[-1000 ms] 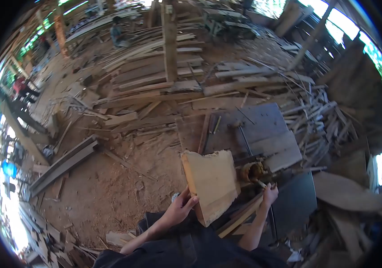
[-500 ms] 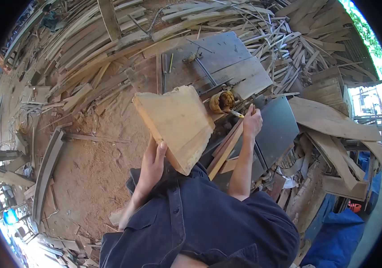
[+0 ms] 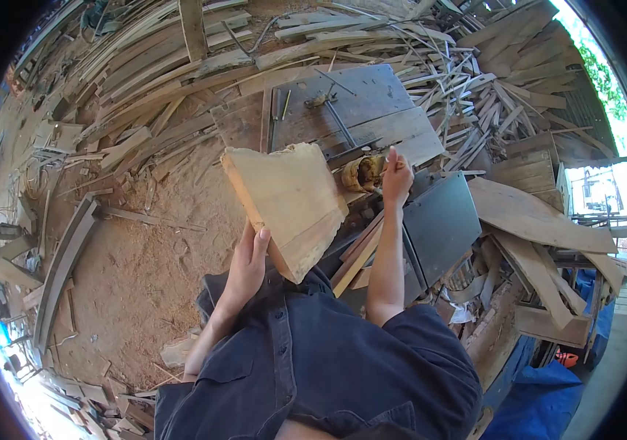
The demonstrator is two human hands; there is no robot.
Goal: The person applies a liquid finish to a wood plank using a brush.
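Note:
My left hand (image 3: pixel 248 268) grips the lower edge of a thick, pale wooden board (image 3: pixel 289 194) with a rough, broken edge, thumb on its side. The board is tilted up in front of my body. My right hand (image 3: pixel 397 180) is closed beside the mouth of a round, yellow-brown stained pot (image 3: pixel 362 175). The fingers pinch what looks like a small brush, now mostly hidden by the hand and the pot. The pot lies just beyond the board, its opening turned toward me.
A worn wooden worktable (image 3: pixel 372 92) holds a clamp-like metal bar (image 3: pixel 339 123). A grey machine plate (image 3: pixel 442 220) stands right of my forearm, with wooden strips (image 3: pixel 360 257) beside it. Scrap wood (image 3: pixel 467 110) is piled behind; a curved beam (image 3: pixel 68 268) lies left on sandy ground.
My right hand has moved up and left to the pot, taking the small brush from outside it to its opening. The left hand still holds the board, and the view has shifted slightly.

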